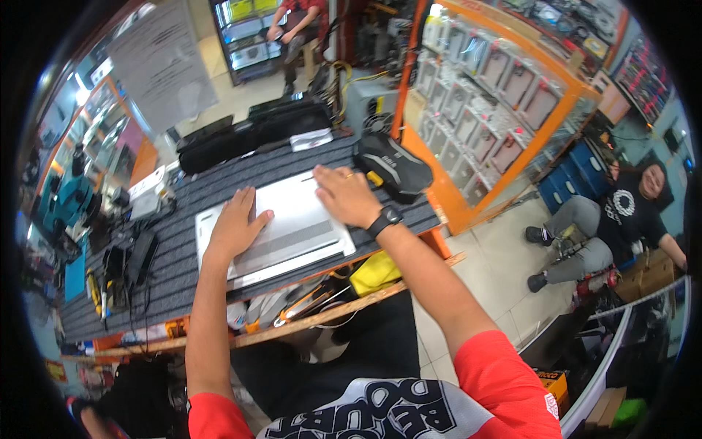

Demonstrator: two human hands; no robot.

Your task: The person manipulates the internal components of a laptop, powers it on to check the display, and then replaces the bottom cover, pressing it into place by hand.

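A silver laptop [289,214] lies flat on the dark ribbed mat [183,252] of the workbench, with what looks like its vented underside facing up. My left hand [238,223] rests on its left part, fingers stretched out and thumb spread. Across its far right corner lies my right hand [347,197], also flat with fingers extended; a black watch [385,218] is on that wrist. Neither hand grips anything. Just right of my right hand sits a black zipped case [395,167].
Behind the laptop stand a long black case [256,139] and white paper [311,139]. Leftward are a teal microscope [73,192], cables and screwdrivers [95,293]. An open shelf below holds tools and yellow material [376,274]. An orange-framed display cabinet [482,95] and a seated person [621,212] are to the right.
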